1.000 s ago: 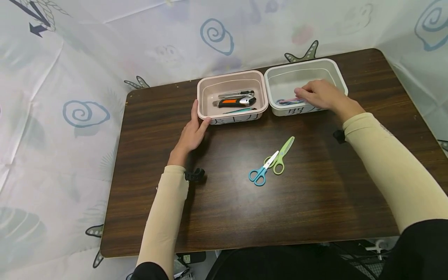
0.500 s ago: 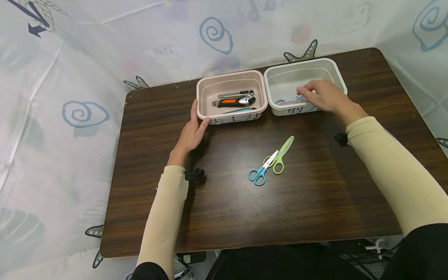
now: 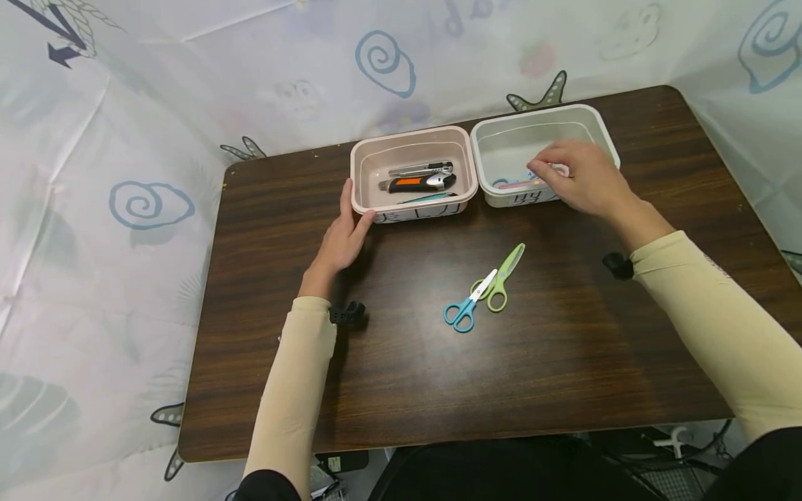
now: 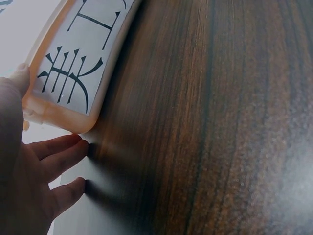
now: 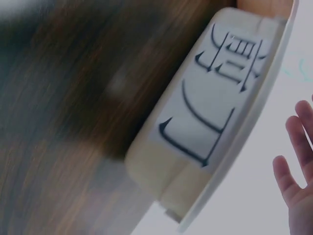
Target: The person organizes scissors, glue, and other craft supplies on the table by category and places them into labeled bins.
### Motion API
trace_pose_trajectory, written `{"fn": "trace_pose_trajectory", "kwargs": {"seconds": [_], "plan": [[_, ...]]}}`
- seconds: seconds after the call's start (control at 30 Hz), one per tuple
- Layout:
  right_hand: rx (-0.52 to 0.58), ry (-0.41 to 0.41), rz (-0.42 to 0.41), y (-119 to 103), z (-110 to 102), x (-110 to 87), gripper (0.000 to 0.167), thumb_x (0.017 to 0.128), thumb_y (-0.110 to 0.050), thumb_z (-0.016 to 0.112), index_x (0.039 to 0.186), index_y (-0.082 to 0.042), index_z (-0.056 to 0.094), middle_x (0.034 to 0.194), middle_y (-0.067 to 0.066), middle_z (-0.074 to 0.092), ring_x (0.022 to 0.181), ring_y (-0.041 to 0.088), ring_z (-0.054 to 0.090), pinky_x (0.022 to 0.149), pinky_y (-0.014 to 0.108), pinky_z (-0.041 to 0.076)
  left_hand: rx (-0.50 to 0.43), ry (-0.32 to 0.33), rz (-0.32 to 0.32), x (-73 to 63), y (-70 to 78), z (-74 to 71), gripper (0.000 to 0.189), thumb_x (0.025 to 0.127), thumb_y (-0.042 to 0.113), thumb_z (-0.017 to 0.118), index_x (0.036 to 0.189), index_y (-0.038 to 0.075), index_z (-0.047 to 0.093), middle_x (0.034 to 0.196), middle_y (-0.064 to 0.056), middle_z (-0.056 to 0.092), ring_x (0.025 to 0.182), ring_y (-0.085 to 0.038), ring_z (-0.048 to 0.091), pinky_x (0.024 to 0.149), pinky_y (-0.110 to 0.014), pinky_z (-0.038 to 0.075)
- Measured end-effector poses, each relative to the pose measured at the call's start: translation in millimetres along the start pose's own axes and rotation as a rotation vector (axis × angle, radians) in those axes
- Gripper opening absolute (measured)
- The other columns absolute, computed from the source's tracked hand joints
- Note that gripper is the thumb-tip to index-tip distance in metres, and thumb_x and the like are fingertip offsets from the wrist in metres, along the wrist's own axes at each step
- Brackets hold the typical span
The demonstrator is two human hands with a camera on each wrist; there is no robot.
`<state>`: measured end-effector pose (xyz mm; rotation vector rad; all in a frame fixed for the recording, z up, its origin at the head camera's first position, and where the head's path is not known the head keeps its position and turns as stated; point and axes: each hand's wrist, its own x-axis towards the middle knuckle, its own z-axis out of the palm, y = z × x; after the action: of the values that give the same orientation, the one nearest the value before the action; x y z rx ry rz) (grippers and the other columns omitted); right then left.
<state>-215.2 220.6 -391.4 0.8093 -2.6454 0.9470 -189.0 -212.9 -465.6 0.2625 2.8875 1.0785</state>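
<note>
My left hand (image 3: 341, 240) rests on the near left corner of the pink bin (image 3: 410, 142), thumb on the rim and fingers along its side. Inside that bin lie an orange-and-black utility knife (image 3: 420, 183), a slim silver-and-black cutter (image 3: 421, 169) and a thin teal tool (image 3: 429, 197). Over the front of the pale grey bin (image 3: 514, 125) hovers my right hand (image 3: 583, 177), fingers loosely bent, with nothing seen held. Pink and blue items (image 3: 520, 184) lie in this bin, partly hidden by the hand. In the right wrist view several fingers (image 5: 298, 142) are extended above the rim.
Blue-handled scissors (image 3: 462, 312) and green scissors (image 3: 498, 296) lie crossing on the brown table (image 3: 401, 376), in front of the bins. Both bins stand side by side along the back edge, before a printed cloth (image 3: 301, 69). Written labels face the front.
My right hand has drawn slightly back and up from the pale grey bin. The pink item there shifted, then came to lie still. My left hand stays on the pink bin.
</note>
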Motion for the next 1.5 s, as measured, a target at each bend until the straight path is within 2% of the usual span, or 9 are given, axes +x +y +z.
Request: {"fn": "trace_pose_trajectory", "kwargs": {"seconds": [0.1,0.2,0.37,0.6,0.77,0.93,1.07,1.5], "plan": [[-0.004,-0.001,-0.062,-12,4,-4.7,0.017,0.096,-0.016,0.065,0.103,-0.003,0.074,0.100,0.009,0.069,0.097,0.027,0.060,0.086,0.044,0.040,0.001,0.000,-0.003,0.0,-0.3,0.5,0.077,0.100,0.060,0.038,0.153,0.043,-0.014,0.155,-0.014,0.033,0.129,-0.037,0.047,0.103,-0.054,0.035],[-0.017,-0.041,-0.128,-24,11,-11.5,0.017,0.094,-0.014,0.067,0.107,-0.005,0.074,0.104,0.008,0.067,0.098,0.026,0.060,0.085,0.044,0.042,0.003,-0.007,-0.004,0.8,-1.0,1.3,0.076,0.100,0.060,0.037,0.153,0.043,-0.015,0.155,-0.014,0.033,0.128,-0.037,0.047,0.103,-0.054,0.035],[-0.076,-0.153,-0.249,-44,28,-24.2,0.026,0.091,-0.018,0.071,0.115,-0.008,0.072,0.111,0.008,0.065,0.103,0.025,0.060,0.088,0.045,0.045,0.002,-0.003,-0.006,1.3,-0.7,0.9,0.077,0.100,0.059,0.038,0.154,0.042,-0.014,0.154,-0.016,0.034,0.127,-0.038,0.048,0.102,-0.055,0.035],[-0.129,-0.374,-0.327,-68,60,-45.4,0.034,0.090,-0.021,0.072,0.121,-0.009,0.068,0.110,0.005,0.063,0.099,0.022,0.059,0.083,0.043,0.049,0.009,-0.002,-0.012,0.1,2.0,-0.7,0.077,0.100,0.058,0.038,0.155,0.040,-0.013,0.154,-0.016,0.034,0.129,-0.037,0.047,0.103,-0.054,0.035],[-0.140,-0.463,-0.388,-76,85,-62.7,0.036,0.090,-0.022,0.072,0.124,-0.009,0.067,0.111,0.006,0.062,0.098,0.022,0.059,0.079,0.042,0.050,0.009,-0.007,-0.007,0.1,2.7,-0.5,0.077,0.100,0.058,0.038,0.154,0.041,-0.014,0.155,-0.015,0.033,0.129,-0.037,0.047,0.103,-0.054,0.035],[-0.151,-0.543,-0.390,-82,98,-74.2,0.040,0.089,-0.024,0.071,0.127,-0.013,0.066,0.115,0.004,0.060,0.102,0.022,0.055,0.083,0.044,0.046,0.010,-0.007,-0.007,0.4,1.5,0.1,0.078,0.100,0.059,0.039,0.154,0.041,-0.014,0.156,-0.014,0.031,0.130,-0.037,0.046,0.104,-0.054,0.034],[-0.162,-0.567,-0.381,-85,102,-78.9,0.039,0.089,-0.021,0.069,0.128,-0.013,0.066,0.117,0.005,0.058,0.103,0.023,0.054,0.085,0.045,0.045,0.008,-0.007,-0.008,0.5,1.0,-0.6,0.077,0.100,0.058,0.039,0.154,0.041,-0.014,0.157,-0.013,0.030,0.131,-0.036,0.045,0.104,-0.054,0.034],[-0.186,-0.521,-0.388,-87,108,-83.0,0.026,0.091,-0.015,0.068,0.117,-0.015,0.072,0.113,0.003,0.057,0.100,0.021,0.053,0.082,0.042,0.046,-0.004,-0.002,-0.001,-0.4,1.8,-1.0,0.076,0.101,0.057,0.038,0.154,0.041,-0.014,0.157,-0.013,0.031,0.130,-0.036,0.046,0.104,-0.053,0.034]]}}
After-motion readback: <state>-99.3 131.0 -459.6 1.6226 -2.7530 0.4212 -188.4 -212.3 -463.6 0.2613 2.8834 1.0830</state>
